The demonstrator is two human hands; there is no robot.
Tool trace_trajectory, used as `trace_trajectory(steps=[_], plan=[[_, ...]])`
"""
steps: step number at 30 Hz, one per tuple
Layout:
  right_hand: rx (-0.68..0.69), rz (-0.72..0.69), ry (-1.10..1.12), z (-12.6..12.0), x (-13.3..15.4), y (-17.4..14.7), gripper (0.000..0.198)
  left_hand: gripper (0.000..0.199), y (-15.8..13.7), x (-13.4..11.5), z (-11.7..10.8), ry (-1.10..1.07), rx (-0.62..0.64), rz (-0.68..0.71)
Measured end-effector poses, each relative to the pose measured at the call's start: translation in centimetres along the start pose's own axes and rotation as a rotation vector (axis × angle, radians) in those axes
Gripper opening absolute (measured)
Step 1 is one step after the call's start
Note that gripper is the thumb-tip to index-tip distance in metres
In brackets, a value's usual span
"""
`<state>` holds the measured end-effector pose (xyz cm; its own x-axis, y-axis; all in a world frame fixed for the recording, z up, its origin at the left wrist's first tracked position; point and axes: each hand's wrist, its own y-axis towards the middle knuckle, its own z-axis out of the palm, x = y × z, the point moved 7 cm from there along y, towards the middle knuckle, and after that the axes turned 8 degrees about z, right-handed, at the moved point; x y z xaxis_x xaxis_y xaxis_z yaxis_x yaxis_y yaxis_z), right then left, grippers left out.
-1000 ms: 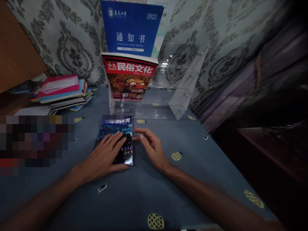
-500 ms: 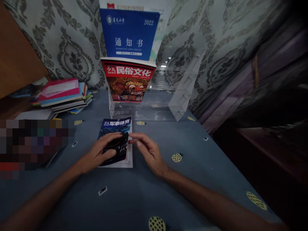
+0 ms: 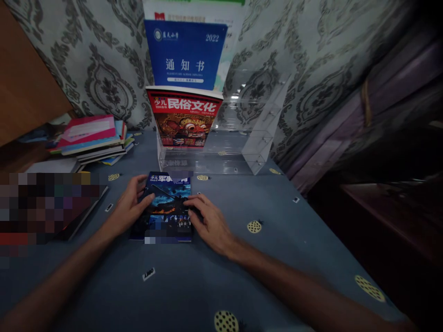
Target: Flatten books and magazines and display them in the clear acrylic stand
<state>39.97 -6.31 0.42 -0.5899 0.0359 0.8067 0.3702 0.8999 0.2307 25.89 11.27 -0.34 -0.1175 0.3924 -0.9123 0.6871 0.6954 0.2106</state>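
A dark blue book (image 3: 171, 196) with a military picture and white title lies closed and flat on the table in front of me. At its left side is my left hand (image 3: 130, 203), thumb over the cover's edge and fingers apart from it. My right hand (image 3: 211, 226) rests its fingertips on the book's right edge, the fingers loosely bent and spread. Neither hand grips the book. Behind it stands a clear acrylic rack (image 3: 258, 147), holding a red book (image 3: 185, 122) in front of a blue booklet (image 3: 187, 55).
A pile of books (image 3: 93, 140) lies at the back left, near a brown wooden panel (image 3: 31, 83). Another dark book (image 3: 83, 214), partly pixelated, is at the left. The table wears a grey-blue cloth (image 3: 277, 286) with pineapple prints. A purple curtain (image 3: 346, 115) hangs at the right.
The book's cover, lifted off its pages before, now lies down over them. My left hand has moved from on top of the cover to its left edge; my right fingers now touch the right edge.
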Motion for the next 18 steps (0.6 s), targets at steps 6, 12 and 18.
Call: trace_trajectory(steps=[6,12,18], plan=[[-0.003,0.023,0.012,-0.1,-0.3,0.2,0.019,0.055,0.2,0.9,-1.7,-0.396,-0.248,-0.289],[-0.011,0.043,0.057,-0.1,-0.7,0.2,0.020,0.032,-0.1,0.6,0.9,-0.695,0.038,-0.412],[-0.152,0.167,0.209,-1.1,-2.5,0.3,0.054,0.029,-0.1,0.0,1.6,-0.803,0.023,-0.355]])
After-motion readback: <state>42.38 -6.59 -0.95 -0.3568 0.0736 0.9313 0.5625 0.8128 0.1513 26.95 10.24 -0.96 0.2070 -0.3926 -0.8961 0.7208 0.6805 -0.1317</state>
